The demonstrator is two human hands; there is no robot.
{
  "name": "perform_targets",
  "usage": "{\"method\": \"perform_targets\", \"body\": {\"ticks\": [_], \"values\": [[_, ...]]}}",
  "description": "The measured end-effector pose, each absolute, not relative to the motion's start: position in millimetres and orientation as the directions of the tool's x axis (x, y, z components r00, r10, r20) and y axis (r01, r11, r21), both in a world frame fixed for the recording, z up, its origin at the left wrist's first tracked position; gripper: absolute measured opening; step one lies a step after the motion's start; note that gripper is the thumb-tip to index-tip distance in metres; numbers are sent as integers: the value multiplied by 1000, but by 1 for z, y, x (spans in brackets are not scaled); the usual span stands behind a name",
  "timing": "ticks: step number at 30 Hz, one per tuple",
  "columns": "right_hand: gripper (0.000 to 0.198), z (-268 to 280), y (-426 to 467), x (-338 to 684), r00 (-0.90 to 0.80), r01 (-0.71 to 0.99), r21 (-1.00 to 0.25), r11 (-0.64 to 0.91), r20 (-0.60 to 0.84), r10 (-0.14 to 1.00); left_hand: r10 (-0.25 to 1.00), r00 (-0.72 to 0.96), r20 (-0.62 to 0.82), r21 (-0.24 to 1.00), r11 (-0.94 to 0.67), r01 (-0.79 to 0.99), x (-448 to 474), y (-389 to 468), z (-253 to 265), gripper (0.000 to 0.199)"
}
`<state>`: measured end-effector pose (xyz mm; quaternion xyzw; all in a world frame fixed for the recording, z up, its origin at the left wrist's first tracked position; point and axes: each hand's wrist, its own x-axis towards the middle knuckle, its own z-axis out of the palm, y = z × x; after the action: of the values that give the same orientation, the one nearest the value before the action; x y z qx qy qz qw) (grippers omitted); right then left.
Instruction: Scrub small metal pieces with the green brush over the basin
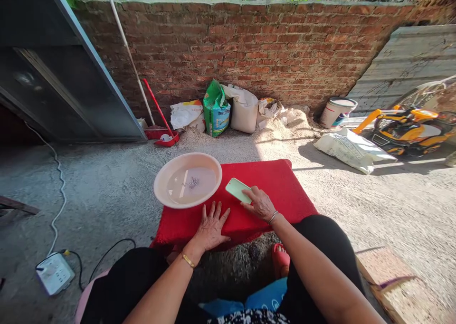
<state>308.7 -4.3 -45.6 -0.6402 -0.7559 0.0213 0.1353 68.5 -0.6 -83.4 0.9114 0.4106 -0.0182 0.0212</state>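
Note:
In the head view, my left hand lies flat on the red cloth with its fingers spread, just in front of the basin. My right hand grips the near right end of a pale green phone case, its thumb and fingers at the edges. The case lies at a slant, low over the cloth or touching it; I cannot tell which. A pale pink basin with water and a dark pattern at its bottom stands on the left of the cloth-covered table.
A power strip with cables lies on the floor at left. By the brick wall stand a red dustpan, a green sack, a white sack and a bucket. A yellow toy vehicle is at right.

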Motion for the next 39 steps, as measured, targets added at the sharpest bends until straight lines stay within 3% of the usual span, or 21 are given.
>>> {"method": "perform_targets", "body": {"ticks": [2, 4, 6, 8, 10, 12, 16, 19, 22, 25, 27, 29, 31, 33, 36, 39], "values": [[49, -46, -9, 301, -285, 933, -185, 310, 147, 947, 746, 665, -40, 26, -665, 747, 68, 0, -85, 96], [48, -46, -10, 300, -279, 940, -173, 296, 117, 953, 743, 668, -34, 22, -668, 744, 67, 0, -85, 97], [47, -47, -6, 307, -120, 977, -161, 137, 111, 987, 743, 668, -35, 16, -668, 744, 67, -1, -85, 98], [46, -47, 0, 320, 155, 977, -164, -135, 116, 981, 746, 665, -43, 12, -665, 747, 67, -2, -83, 98], [46, -45, 5, 335, 404, 905, -192, -380, 105, 909, 749, 660, -54, 8, -661, 750, 68, -2, -81, 98], [47, -43, 8, 346, 524, 838, -231, -494, 89, 847, 752, 656, -63, 6, -657, 753, 69, -3, -81, 98], [47, -43, 8, 343, 468, 861, -285, -421, 120, 876, 754, 654, -66, 12, -655, 756, 69, -2, -83, 98], [45, -47, 5, 327, 198, 950, -279, -141, 188, 962, 742, 670, -35, 17, -669, 743, 67, 0, -87, 100], [44, -53, 1, 311, -132, 955, -236, 180, 208, 969, 735, 678, -11, 11, -678, 735, 66, 1, -90, 100], [44, -54, -2, 304, -268, 934, -196, 300, 172, 948, 733, 680, -5, 0, -680, 733, 65, 1, -92, 101], [45, -53, 0, 307, -174, 963, -180, 200, 149, 973, 733, 681, -1, -2, -681, 733, 65, 1, -93, 102], [46, -51, 3, 316, 65, 983, -178, -42, 126, 990, 734, 679, -4, -3, -679, 734, 65, 1, -92, 102], [48, -50, 8, 329, 327, 933, -190, -305, 98, 940, 738, 674, -18, -6, -674, 739, 66, 1, -91, 100], [50, -48, 11, 340, 484, 863, -209, -461, 77, 872, 742, 670, -29, -9, -670, 742, 67, 0, -89, 99], [50, -47, 12, 347, 529, 833, -238, -500, 76, 845, 746, 664, -44, -15, -665, 746, 68, -1, -86, 99], [46, -48, 11, 337, 395, 897, -260, -357, 112, 912, 746, 664, -48, -19, -666, 746, 68, -2, -85, 99]]}}
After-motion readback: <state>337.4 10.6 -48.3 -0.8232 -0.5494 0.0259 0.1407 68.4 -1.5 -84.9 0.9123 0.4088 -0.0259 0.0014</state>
